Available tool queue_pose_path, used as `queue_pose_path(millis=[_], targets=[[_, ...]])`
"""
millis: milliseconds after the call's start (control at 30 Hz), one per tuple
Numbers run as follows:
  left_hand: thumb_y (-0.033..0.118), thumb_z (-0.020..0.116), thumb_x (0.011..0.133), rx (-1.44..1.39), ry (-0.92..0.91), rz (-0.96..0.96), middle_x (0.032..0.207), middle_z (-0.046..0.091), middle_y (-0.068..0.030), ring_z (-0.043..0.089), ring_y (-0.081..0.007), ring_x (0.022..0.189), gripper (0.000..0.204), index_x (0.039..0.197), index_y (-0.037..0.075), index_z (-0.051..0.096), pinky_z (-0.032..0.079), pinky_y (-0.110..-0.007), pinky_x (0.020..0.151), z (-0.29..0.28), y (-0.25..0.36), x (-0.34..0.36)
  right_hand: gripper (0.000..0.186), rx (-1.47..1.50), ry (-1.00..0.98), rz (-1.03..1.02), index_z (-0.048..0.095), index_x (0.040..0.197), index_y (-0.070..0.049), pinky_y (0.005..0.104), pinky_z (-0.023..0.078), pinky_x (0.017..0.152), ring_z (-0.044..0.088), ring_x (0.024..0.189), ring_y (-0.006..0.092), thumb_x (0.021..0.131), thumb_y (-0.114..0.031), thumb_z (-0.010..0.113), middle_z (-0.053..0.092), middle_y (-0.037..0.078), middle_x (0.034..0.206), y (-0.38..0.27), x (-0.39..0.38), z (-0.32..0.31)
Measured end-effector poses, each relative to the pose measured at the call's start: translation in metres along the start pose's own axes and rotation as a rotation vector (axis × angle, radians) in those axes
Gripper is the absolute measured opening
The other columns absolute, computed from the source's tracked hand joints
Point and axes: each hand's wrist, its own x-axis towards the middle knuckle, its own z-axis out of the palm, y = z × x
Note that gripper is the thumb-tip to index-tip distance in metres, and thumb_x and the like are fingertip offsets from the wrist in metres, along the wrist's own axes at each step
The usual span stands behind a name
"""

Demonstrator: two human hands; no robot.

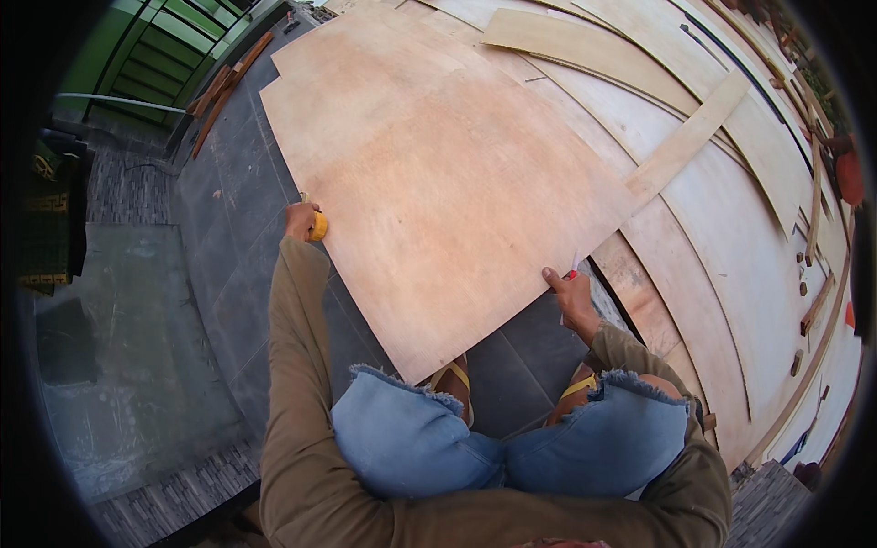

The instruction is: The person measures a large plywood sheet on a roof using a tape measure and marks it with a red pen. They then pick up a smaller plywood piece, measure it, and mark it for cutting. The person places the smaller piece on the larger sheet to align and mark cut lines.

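Yellow and compact, a tape measure (pixel 319 226) is sitting in the curled left hand (pixel 299 222) — at the left edge of the plywood sheet (pixel 438 183). That sheet is lying over dark floor tiles (pixel 228 237), its long axis running away from the knees (pixel 402 434) and leaning left. Along its near edge, the right hand (pixel 575 299) is pinching a slim red-and-white tool (pixel 572 274).

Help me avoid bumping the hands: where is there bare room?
Mostly bare: grey tiles between brown wooden strips and left sleeve, and the middle of the plywood sheet. Crowded: the right side's overlapping boards, and the sheet's edges at left hand and right hand.
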Motion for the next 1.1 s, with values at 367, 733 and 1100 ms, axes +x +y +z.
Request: queue_pose_path(millis=[367,733,1100], targets=[[0.006,0.054,0.086,-0.022,0.008,-0.028,0.082,0.066,-0.0116,0.062,-0.0208,0.067,0.017,0.086,-0.005,0.067,0.048,-0.037,0.058,-0.011,-0.061,0.024,0.032,-0.115,-0.126,0.160,0.067,0.081,0.006,0.0343,0.048,0.059,0.063,0.063,0.0172,0.082,-0.025,0.077,0.068,0.011,0.071,-0.014,-0.045,0.020],[0.020,0.050,0.094,0.393,-0.079,0.302,0.083,0.067,-0.0123,0.064,-0.0208,0.070,0.030,0.096,-0.005,0.067,0.049,-0.034,0.062,-0.004,-0.055,-0.004,0.024,-0.111,-0.119,0.309,0.067,0.087,0.007,0.0314,0.049,0.056,0.066,0.063,0.0148,0.087,-0.018,0.070,0.069,0.012,0.073,-0.015,-0.017,0.043],[0.030,0.051,0.101,0.295,-1.196,0.308,0.081,0.065,-0.0024,0.055,-0.0075,0.068,0.035,0.098,-0.001,0.068,0.046,-0.023,0.062,0.171,0.031,-0.249,0.047,0.075,-0.552,-0.025,0.059,0.117,0.011,0.0271,0.051,0.064,0.064,0.066,0.0137,0.090,-0.026,0.070,0.067,0.011,0.088,-0.083,-0.023,0.001]])
